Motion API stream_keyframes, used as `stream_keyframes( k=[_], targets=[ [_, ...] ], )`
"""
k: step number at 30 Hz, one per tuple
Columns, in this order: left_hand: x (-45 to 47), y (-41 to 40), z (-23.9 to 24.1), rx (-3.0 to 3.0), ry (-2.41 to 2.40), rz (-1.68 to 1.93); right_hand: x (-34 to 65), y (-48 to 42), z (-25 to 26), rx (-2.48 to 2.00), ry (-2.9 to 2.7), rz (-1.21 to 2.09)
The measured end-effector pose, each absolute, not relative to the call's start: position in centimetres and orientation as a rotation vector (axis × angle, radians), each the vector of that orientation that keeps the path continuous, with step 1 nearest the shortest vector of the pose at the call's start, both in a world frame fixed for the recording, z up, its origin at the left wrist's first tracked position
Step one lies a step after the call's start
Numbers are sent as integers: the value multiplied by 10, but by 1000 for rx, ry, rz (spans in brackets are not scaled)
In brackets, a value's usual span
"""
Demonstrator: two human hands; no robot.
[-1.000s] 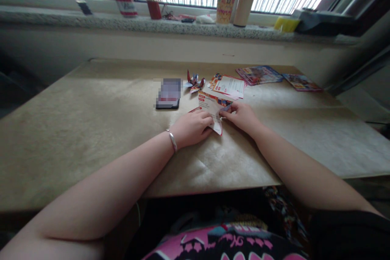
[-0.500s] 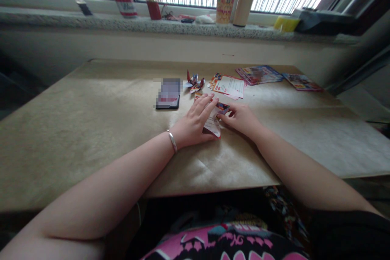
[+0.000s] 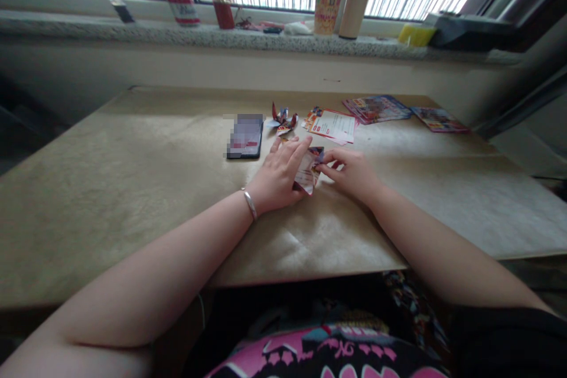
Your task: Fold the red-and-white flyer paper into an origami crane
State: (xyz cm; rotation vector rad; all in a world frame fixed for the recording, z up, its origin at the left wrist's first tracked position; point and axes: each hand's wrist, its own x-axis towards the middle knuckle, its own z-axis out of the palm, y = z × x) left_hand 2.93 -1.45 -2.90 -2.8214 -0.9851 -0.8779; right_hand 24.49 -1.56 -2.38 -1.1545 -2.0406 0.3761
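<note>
A printed paper sheet [image 3: 306, 176], partly folded, with a white text side and a colourful side, is between my hands on the table. My left hand [image 3: 280, 176] lies over its left part, fingers across the top and thumb at the near edge, covering much of it. At the right edge, my right hand [image 3: 349, 172] pinches a colourful flap between thumb and fingertips. Just beyond my left hand stands a small folded paper figure [image 3: 284, 120] with pointed tips. A phone [image 3: 245, 136] lies to its left.
Behind my right hand are loose printed sheets [image 3: 333, 124], a stack of colourful cards [image 3: 378, 108] and another stack [image 3: 439, 119]. The windowsill [image 3: 266, 40] holds a red can [image 3: 179, 1], a patterned cup [image 3: 329, 5] and a yellow object [image 3: 416, 35]. The table's front edge is near my body.
The paper has shifted slightly left and tilted between my hands. My left fingers have drawn in and its thumb has moved back along the near edge. My right hand still pinches the flap.
</note>
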Motion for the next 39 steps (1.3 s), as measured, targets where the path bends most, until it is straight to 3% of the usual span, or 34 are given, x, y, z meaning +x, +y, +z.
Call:
stream_keyframes(
  k=[23,39],
  targets=[
    [29,-13,-23,-2696,-1137,-1151,243,-26,-13,-1044,-1942,577],
    [28,-7,-29,-2645,-1129,-1259,240,-23,-18,-1029,-1880,538]
  ],
)
